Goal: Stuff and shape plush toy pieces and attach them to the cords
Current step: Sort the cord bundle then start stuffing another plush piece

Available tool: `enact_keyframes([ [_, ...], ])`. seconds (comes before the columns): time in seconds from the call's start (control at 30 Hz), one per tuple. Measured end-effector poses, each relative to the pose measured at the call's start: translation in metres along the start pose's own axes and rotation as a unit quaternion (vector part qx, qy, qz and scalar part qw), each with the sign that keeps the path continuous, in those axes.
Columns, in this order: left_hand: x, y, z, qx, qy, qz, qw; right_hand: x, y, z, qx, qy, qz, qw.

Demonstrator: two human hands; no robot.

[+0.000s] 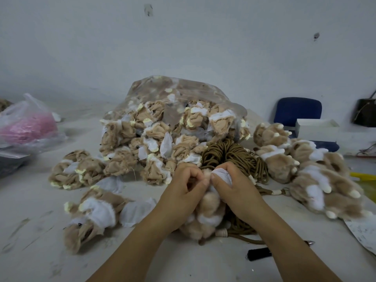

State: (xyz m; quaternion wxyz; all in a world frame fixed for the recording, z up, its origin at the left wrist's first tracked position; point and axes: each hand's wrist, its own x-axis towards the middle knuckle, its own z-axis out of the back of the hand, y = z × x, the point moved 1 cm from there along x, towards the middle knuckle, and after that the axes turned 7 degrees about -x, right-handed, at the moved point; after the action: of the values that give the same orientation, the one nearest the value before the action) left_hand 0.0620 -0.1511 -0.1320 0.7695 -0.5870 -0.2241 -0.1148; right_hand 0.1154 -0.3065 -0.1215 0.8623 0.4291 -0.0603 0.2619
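Two hands meet at centre frame, just below the middle. The left hand [183, 188] has its fingers curled and pinches the tan fur edge at the top of a plush piece [209, 212]. The right hand [234, 186] is also curled and grips the white fabric of the same piece, and the two thumbs almost touch. The plush piece is tan and white, stands roughly upright between the wrists, and its lower end rests on the table [40, 251]. A cream bead [221, 234] on a brown cord lies against its lower right side. The cord bundle [230, 155], coiled and dark brown, sits directly above the hands in the frame, with loops also running under the right wrist. Behind it at centre frame is a clear plastic bag [183, 92] spilling unstuffed skins. More unstuffed skins [77, 169] lie loose at centre left, and one flat skin [91, 216] lies at lower left. A row of stuffed toys [317, 176] runs down the right side of the frame. A bag with pink contents [26, 125] is at the left edge. A blue chair [297, 108] and a white box [317, 129] are at upper right. A black pen [260, 253] lies at lower right, partly under the right forearm.
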Motion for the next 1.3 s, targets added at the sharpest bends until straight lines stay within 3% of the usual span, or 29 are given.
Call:
enact_keyframes([
  [0.13, -0.001, 0.004, -0.003, 0.037, 0.016, 0.017, 0.999, 0.002, -0.006, -0.002, 0.044, 0.010, -0.043, 0.998],
  [0.37, -0.002, 0.004, -0.006, 0.103, -0.031, -0.009, 0.994, -0.001, -0.001, -0.008, 0.175, 0.005, -0.083, 0.981],
  [0.5, 0.001, 0.003, 0.001, 0.058, -0.091, 0.054, 0.993, 0.000, 0.004, -0.008, 0.332, 0.069, -0.094, 0.936],
  [0.6, 0.006, 0.003, 0.003, 0.022, -0.115, 0.109, 0.987, 0.003, 0.009, -0.001, 0.385, 0.128, -0.066, 0.911],
  [0.83, 0.017, -0.003, -0.002, 0.026, -0.063, 0.072, 0.995, 0.012, 0.000, 0.010, 0.338, 0.153, -0.069, 0.926],
  [1.0, 0.015, 0.003, -0.010, 0.056, -0.048, -0.025, 0.997, 0.009, -0.009, 0.004, 0.182, 0.062, -0.031, 0.981],
  [1.17, 0.008, 0.014, -0.018, 0.078, -0.015, -0.101, 0.992, 0.004, -0.012, -0.005, 0.084, -0.007, 0.017, 0.996],
  [1.3, 0.007, 0.013, -0.022, 0.090, -0.012, -0.103, 0.990, 0.002, -0.014, -0.015, 0.106, -0.062, -0.019, 0.992],
])
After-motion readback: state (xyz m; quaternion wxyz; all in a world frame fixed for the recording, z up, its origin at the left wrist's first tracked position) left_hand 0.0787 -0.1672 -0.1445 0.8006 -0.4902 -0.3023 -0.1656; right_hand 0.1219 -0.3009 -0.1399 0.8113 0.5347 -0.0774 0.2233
